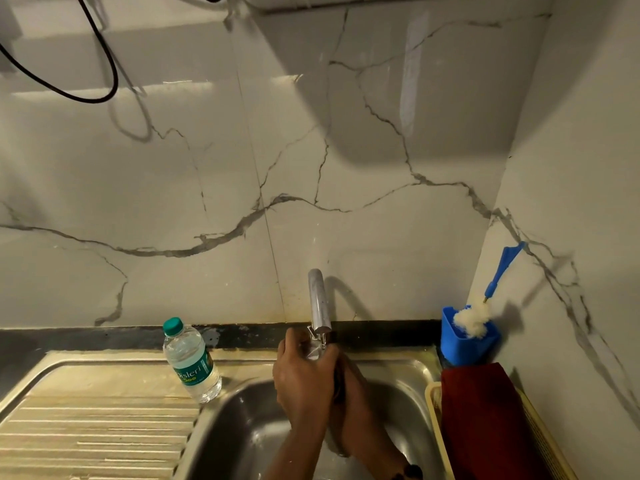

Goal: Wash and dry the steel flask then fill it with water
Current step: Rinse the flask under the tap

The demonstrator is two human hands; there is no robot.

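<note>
Both hands, left hand (pixel 304 379) and right hand (pixel 353 407), grip clamped on the steel flask (pixel 317 351) under the tap (pixel 320 303), over the sink (pixel 242 420).

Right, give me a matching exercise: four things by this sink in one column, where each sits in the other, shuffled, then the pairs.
1. bottle
2. brush
3. red cloth
4. tap

A. draped over the yellow rack
B. standing in the blue holder
C. above the hands, over the basin
D. on the sink's edge, by the drainboard

Pairs: 1-D, 2-B, 3-A, 4-C
</note>
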